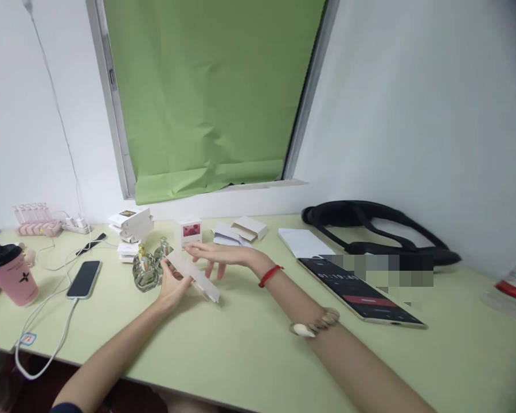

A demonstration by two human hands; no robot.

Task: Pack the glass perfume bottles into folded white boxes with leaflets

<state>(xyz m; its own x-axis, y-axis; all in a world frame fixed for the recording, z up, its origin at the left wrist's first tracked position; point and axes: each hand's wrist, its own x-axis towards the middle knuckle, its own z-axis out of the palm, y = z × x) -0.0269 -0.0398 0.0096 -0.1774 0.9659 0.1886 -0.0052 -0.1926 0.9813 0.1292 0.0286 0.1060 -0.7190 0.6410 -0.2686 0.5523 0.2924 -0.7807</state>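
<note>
My left hand [172, 287] grips a flattened white carton [194, 274] near its left part, thumb and fingers on either side. The carton is held tilted above the table. Just behind it, my right hand [219, 256] is stretched out with fingers extended and apart; whether its fingertips touch the carton I cannot tell. Left of my hands stand several round glass perfume bottles [145, 276], one with a gold top. A small white box [190, 230] with a red picture stands upright behind my right hand.
Stacked white boxes [131, 226] stand behind the bottles; unfolded white cartons [239, 230] lie by the window. At left are a phone [85, 280] on a cable and a pink cup [14, 278]. A tablet-like device [356, 292] and a black strap frame [378, 232] lie at right.
</note>
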